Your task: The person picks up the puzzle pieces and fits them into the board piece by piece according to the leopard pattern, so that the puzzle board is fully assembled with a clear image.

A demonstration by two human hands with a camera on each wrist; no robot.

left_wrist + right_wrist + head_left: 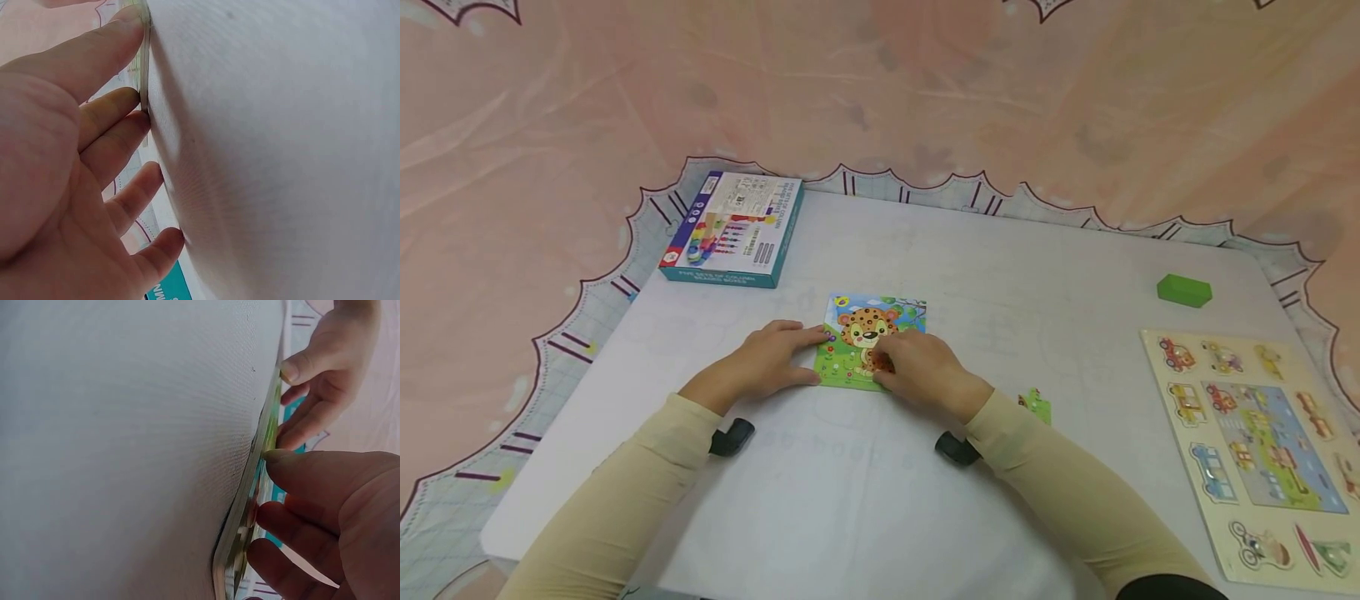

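Observation:
A small leopard jigsaw puzzle (842,358) lies in the middle of the white table. My left hand (767,362) rests at its left side, fingers spread, thumb and fingertips touching the edge. Over its lower right part is my right hand (925,371), thumb and fingers bent together, seemingly pinching a puzzle piece. In the right wrist view, a piece (240,569) sits slightly raised above the board under the right fingers; that hand covers part of the picture. A loose green puzzle piece (1037,406) lies near the right forearm.
A flat teal-edged box (737,229) lies at the back left. At the right are a green block (1184,290) and a wooden vehicle puzzle board (1217,529). A patterned cloth (850,100) hangs beyond the table's back edge.

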